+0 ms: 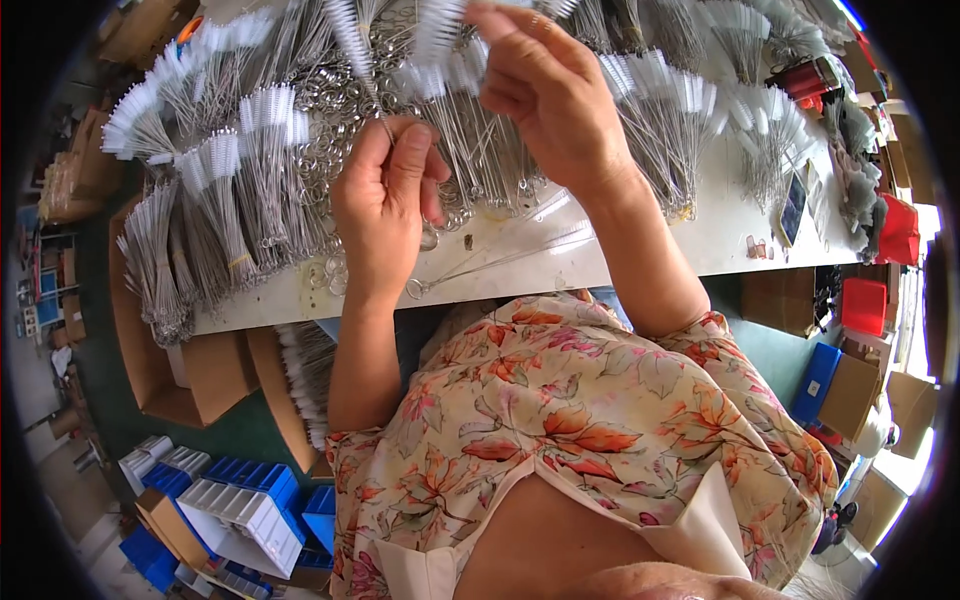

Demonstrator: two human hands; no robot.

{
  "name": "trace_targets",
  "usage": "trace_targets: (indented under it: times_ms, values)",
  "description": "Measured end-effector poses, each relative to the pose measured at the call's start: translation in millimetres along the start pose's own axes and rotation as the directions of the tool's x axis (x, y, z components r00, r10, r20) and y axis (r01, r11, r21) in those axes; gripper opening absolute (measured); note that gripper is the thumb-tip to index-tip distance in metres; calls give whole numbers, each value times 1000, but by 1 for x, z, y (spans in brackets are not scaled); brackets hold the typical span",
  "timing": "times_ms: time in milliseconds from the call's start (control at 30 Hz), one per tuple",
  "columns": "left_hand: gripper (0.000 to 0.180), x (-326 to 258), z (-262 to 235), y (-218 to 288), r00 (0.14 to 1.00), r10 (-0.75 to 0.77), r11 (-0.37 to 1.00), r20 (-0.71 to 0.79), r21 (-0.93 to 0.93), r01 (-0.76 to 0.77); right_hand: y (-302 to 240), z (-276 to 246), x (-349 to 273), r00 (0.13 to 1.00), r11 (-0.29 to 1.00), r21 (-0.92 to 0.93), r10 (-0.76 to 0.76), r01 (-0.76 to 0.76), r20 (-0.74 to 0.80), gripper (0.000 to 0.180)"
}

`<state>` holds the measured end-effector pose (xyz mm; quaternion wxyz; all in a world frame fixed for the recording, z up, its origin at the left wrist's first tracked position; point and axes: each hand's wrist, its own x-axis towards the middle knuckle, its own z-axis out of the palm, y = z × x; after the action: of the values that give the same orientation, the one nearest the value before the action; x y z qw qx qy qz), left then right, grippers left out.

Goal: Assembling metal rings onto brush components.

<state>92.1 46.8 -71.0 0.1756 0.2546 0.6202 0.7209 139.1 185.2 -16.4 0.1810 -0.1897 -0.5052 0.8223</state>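
Observation:
My left hand (388, 195) is closed, with thumb and fingers pinching the twisted wire stem of a tube brush. The white bristle head of this held tube brush (348, 38) points up and away. To its right, my right hand (555, 95) is raised over the table, thumb and forefinger pinched at the edge of a second, blurred white-bristled brush (437, 35). The exact grip there is hard to see at the upper rim. Beneath my hands lies a heap of loose wire loop ends (325, 150). A loose brush (500, 262) rests near the table's front edge.
Bundles of tube brushes (270, 180) cover the left of the white table (560, 255), and more bundles (660, 130) lie to the right. A phone-like dark object (793, 210) sits at the right edge. Cardboard boxes (200, 375) and blue-and-white bins (245, 510) stand on the floor.

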Motion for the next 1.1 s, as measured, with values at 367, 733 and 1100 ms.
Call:
trace_targets:
  times_ms: [367, 733, 1100]
  values:
    - [21, -13, 13, -4, 988, -63, 995, 139, -69, 74, 5, -41, 12, 962, 991, -120, -29, 64, 272, 35]
    - [22, -8, 9, -23, 960, -212, 954, 181, -173, 243, 31, -30, 4, 868, 802, -333, -446, 495, 218, 30]
    - [27, 21, 15, -10, 999, 12, 997, 31, 81, -15, 45, -24, 13, 981, 958, 277, -121, 75, 150, 42]
